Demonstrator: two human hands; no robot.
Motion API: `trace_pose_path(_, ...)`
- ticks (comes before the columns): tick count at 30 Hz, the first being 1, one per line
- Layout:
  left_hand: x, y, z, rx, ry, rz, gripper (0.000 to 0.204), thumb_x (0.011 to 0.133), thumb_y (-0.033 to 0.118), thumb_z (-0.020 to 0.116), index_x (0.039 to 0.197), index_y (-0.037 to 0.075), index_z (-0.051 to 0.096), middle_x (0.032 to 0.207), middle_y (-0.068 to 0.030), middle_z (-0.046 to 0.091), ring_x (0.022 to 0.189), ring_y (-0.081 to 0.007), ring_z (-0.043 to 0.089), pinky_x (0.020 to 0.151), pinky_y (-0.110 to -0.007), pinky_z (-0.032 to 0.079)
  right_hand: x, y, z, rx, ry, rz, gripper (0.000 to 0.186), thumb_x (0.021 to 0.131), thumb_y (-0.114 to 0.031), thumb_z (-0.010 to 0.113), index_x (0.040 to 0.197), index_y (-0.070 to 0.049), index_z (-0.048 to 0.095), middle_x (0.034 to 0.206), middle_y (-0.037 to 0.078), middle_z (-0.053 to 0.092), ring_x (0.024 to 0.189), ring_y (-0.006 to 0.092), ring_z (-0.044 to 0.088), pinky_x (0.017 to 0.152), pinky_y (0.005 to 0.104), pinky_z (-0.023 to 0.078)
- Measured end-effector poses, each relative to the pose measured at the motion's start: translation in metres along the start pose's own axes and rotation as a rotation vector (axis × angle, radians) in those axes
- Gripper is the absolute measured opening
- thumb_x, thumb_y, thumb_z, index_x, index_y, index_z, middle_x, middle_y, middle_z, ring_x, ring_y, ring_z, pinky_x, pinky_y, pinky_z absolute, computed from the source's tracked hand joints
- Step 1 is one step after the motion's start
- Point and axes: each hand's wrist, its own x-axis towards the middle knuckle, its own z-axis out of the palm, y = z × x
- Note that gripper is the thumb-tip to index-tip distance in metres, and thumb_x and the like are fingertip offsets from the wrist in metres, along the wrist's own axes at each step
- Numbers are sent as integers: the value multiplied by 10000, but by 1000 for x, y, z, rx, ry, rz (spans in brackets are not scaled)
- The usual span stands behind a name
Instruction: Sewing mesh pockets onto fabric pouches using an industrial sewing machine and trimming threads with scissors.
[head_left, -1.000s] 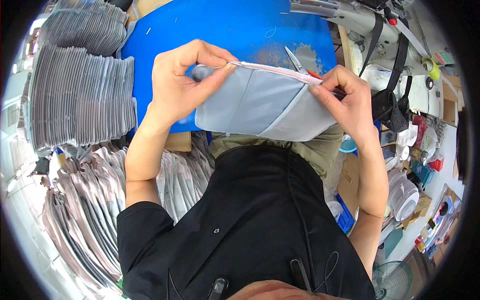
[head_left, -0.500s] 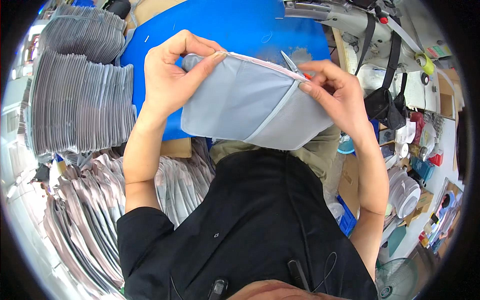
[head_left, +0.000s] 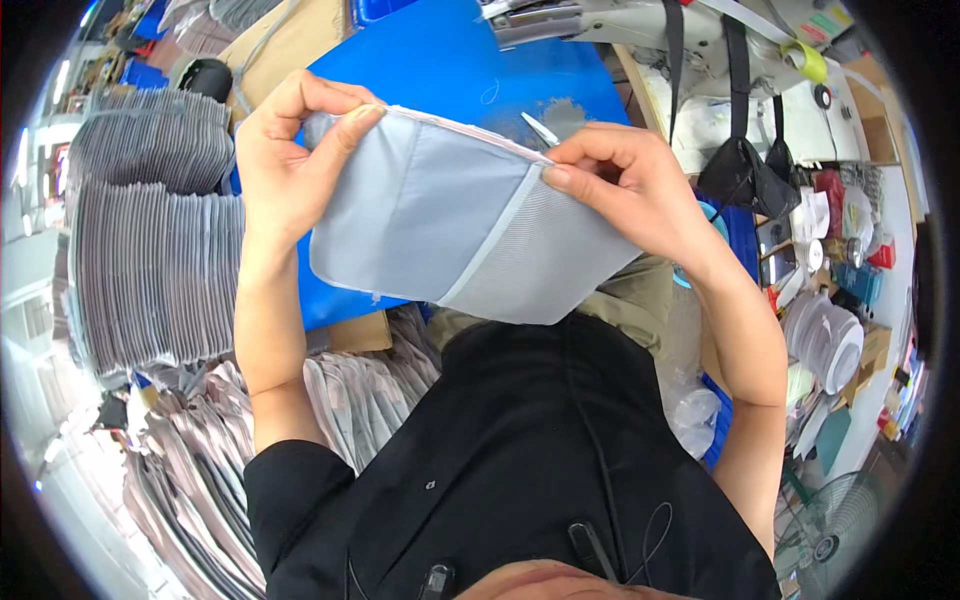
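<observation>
Grey fabric piece [head_left: 450,205] held up over the blue table's [head_left: 430,60] near edge.
Left, a stack of grey panels [head_left: 155,280]; next, the left hand [head_left: 275,170], thumb and finger grip pinching the piece's far edge; then the right hand [head_left: 635,190], grip likewise pinching that edge, a pointed metal blade [head_left: 540,129] just beyond, its other end apparently hidden behind this hand.

Wire-caged fan [head_left: 825,547] lower right, black strapped bag [head_left: 738,176] above.
</observation>
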Motion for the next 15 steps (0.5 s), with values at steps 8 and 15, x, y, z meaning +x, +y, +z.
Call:
trace_pose_path(8,31,-6,-2,87,-75,21,141,916,100,792,905,10,685,917,-48,734,886,-105,660,851,-256,508,4,4,5,146,-56,82,219,968,-181,737,1116,-21,763,687,-44,565,639,41,461,564,243,385)
trace_pose_path(15,62,-21,-1,85,-157,26,127,919,109,785,920,16,698,909,-41,733,871,-90,656,833,-249,507,6,5,18,329,-55,146,270,983,-140,701,1234,-48,744,677,-73,524,624,26,415,560,237,346)
